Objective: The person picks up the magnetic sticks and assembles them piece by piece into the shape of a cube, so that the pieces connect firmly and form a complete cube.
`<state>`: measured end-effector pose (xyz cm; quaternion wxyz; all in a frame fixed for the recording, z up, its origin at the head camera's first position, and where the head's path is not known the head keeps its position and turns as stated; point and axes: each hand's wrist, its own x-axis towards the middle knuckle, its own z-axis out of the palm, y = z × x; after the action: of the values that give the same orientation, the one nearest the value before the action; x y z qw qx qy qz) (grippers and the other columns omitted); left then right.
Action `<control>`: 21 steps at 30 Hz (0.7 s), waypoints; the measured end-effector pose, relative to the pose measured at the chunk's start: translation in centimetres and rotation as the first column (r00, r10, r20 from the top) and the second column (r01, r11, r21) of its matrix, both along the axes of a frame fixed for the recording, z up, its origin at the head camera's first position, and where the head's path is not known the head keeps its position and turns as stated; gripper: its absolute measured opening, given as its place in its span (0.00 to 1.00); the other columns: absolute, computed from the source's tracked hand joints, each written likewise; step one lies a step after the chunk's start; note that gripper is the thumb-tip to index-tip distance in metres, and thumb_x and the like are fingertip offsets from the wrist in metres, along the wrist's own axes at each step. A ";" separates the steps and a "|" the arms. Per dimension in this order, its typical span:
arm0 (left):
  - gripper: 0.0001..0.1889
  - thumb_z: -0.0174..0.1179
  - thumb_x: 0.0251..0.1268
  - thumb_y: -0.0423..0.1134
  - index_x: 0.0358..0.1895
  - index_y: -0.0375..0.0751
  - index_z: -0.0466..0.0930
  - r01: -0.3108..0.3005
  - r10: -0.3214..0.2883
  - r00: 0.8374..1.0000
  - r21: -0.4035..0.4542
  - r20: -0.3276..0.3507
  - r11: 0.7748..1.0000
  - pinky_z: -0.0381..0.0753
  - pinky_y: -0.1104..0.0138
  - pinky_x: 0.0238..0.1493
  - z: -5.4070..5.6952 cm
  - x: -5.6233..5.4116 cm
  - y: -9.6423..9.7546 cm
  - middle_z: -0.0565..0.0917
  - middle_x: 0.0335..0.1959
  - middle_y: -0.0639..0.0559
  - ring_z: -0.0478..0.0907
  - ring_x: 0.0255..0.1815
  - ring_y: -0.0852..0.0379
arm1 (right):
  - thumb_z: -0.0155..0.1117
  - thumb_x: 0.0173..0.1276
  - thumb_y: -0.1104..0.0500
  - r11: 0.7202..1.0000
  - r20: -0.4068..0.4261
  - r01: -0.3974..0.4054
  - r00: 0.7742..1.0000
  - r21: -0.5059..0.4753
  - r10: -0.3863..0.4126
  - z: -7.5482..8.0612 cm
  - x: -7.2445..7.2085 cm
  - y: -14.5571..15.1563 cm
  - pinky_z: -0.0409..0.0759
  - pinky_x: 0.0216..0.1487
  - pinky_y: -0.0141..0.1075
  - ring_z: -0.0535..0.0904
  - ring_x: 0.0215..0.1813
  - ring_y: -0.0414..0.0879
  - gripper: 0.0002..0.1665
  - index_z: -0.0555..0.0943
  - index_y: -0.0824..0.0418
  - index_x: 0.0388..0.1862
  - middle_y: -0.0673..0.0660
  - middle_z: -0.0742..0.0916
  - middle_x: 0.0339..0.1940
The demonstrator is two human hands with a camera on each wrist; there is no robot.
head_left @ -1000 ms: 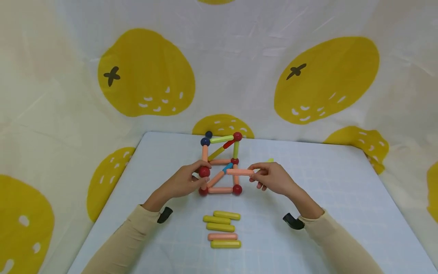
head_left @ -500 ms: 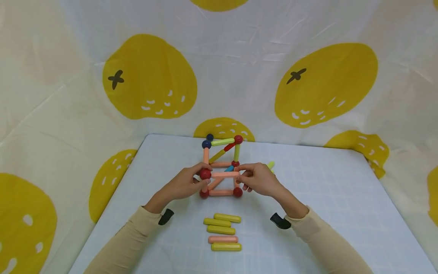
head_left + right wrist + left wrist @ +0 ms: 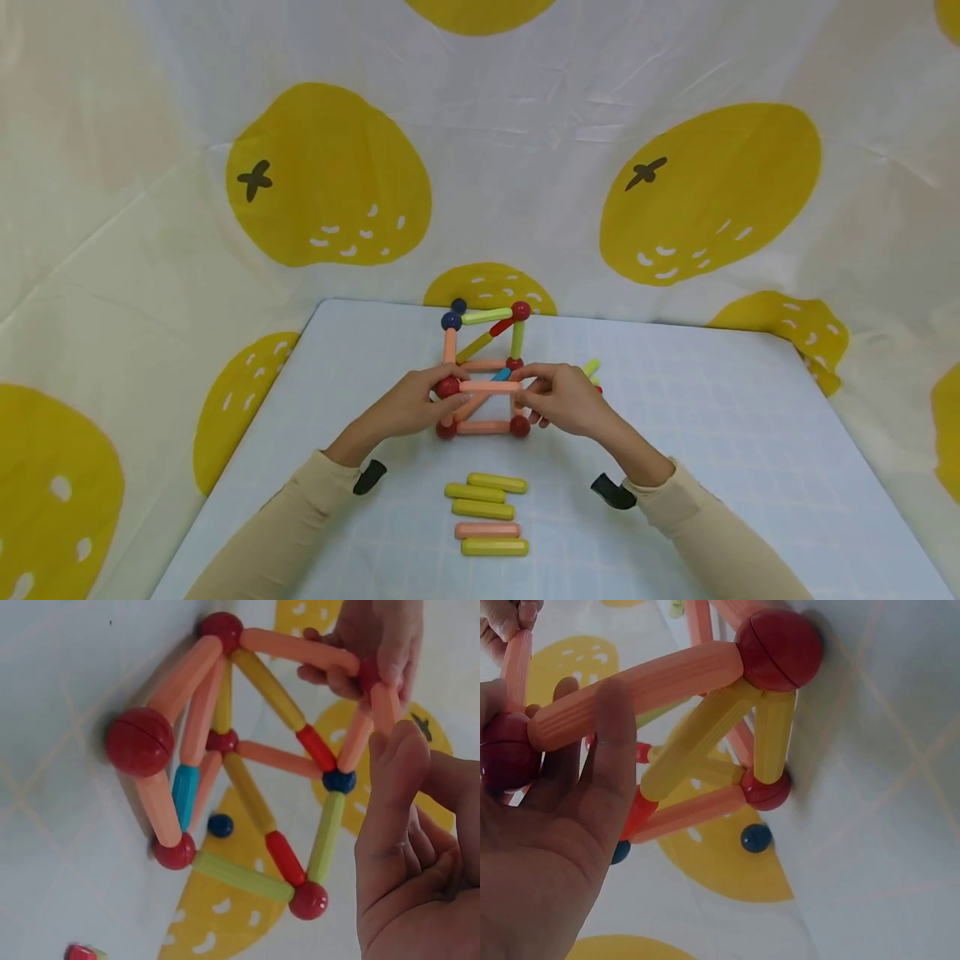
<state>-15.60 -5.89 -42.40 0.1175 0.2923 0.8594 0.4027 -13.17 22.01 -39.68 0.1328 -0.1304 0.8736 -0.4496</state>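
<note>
My left hand (image 3: 411, 404) grips a red ball (image 3: 447, 387) at the upper front left corner of a frame of magnetic sticks and balls. An upright salmon stick (image 3: 641, 690) runs from that ball down to another red ball (image 3: 778, 649), beside my fingers in the left wrist view. With thumb and fingertips, my right hand (image 3: 564, 398) pinches the right end of a level salmon stick (image 3: 483, 387), whose left end meets the gripped ball. Blue (image 3: 185, 796), yellow and red pieces brace the frame as diagonals. Fingers partly cover the gripped ball.
In front of the frame lie several yellow sticks (image 3: 495, 547) and one salmon stick (image 3: 487, 530). Behind it sits a loose dark blue ball (image 3: 220, 825). Light green sticks (image 3: 592, 367) and a red piece lie beyond my right hand. A patterned cloth (image 3: 517, 167) hangs behind the table.
My right hand has moved left, bringing the salmon stick's left end from open space to the red ball. My left hand has kept its grip; the view has tilted up slightly.
</note>
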 end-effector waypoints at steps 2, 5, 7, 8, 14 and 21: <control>0.14 0.58 0.77 0.47 0.61 0.57 0.75 -0.012 0.012 1.000 0.002 0.003 1.000 0.63 0.71 0.23 -0.2 0.0 0.0 0.69 0.21 0.56 0.63 0.17 0.62 | 0.67 0.72 0.56 0.999 0.008 -0.032 0.999 0.002 0.032 -0.4 -0.1 0.3 0.85 0.29 0.39 0.85 0.25 0.47 0.19 0.81 0.60 0.59 0.60 0.91 0.36; 0.12 0.58 0.76 0.45 0.58 0.56 0.76 -0.035 0.035 0.999 0.012 0.032 0.999 0.66 0.71 0.25 -0.3 0.1 0.0 0.74 0.24 0.53 0.68 0.20 0.60 | 0.68 0.71 0.55 0.995 0.015 -0.058 0.998 0.081 0.057 -1.5 -0.4 1.0 0.85 0.31 0.39 0.86 0.28 0.51 0.20 0.79 0.58 0.59 0.60 0.91 0.38; 0.11 0.59 0.76 0.46 0.56 0.54 0.76 -0.059 0.058 0.997 0.013 0.057 0.998 0.70 0.70 0.27 -0.3 0.2 0.0 0.79 0.27 0.49 0.72 0.24 0.59 | 0.69 0.71 0.54 0.982 0.029 -0.070 0.997 0.178 0.066 -2.8 -0.8 1.4 0.83 0.33 0.38 0.86 0.30 0.50 0.22 0.78 0.57 0.61 0.58 0.90 0.40; 0.12 0.60 0.75 0.46 0.57 0.54 0.76 -0.074 0.072 0.995 0.014 0.075 0.997 0.72 0.69 0.29 -0.3 0.3 -0.1 0.81 0.29 0.48 0.75 0.26 0.58 | 0.69 0.71 0.53 0.971 0.041 -0.080 0.996 0.226 0.073 -3.4 -0.9 1.6 0.82 0.34 0.37 0.86 0.30 0.49 0.23 0.77 0.56 0.63 0.56 0.90 0.40; 0.10 0.60 0.76 0.48 0.54 0.54 0.75 -0.068 0.066 0.995 0.016 0.071 0.998 0.70 0.70 0.28 -0.4 0.6 -0.3 0.81 0.27 0.47 0.73 0.23 0.57 | 0.70 0.71 0.51 0.931 0.072 -0.164 0.986 0.325 0.148 -6.5 -0.9 1.4 0.80 0.37 0.36 0.82 0.32 0.42 0.24 0.79 0.51 0.64 0.52 0.89 0.43; 0.14 0.61 0.75 0.47 0.57 0.52 0.76 -0.099 0.096 0.993 0.042 0.069 0.994 0.73 0.69 0.28 -0.5 1.3 -0.8 0.83 0.34 0.48 0.78 0.29 0.55 | 0.72 0.68 0.54 0.926 -0.037 -0.209 0.972 0.313 0.232 -7.2 -0.1 0.6 0.81 0.45 0.37 0.81 0.41 0.40 0.18 0.84 0.50 0.56 0.48 0.89 0.39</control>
<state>-14.31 -6.69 -42.93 0.1197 0.2390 0.8588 0.4370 -13.27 22.65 -46.91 0.1690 -0.2219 0.9170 -0.2853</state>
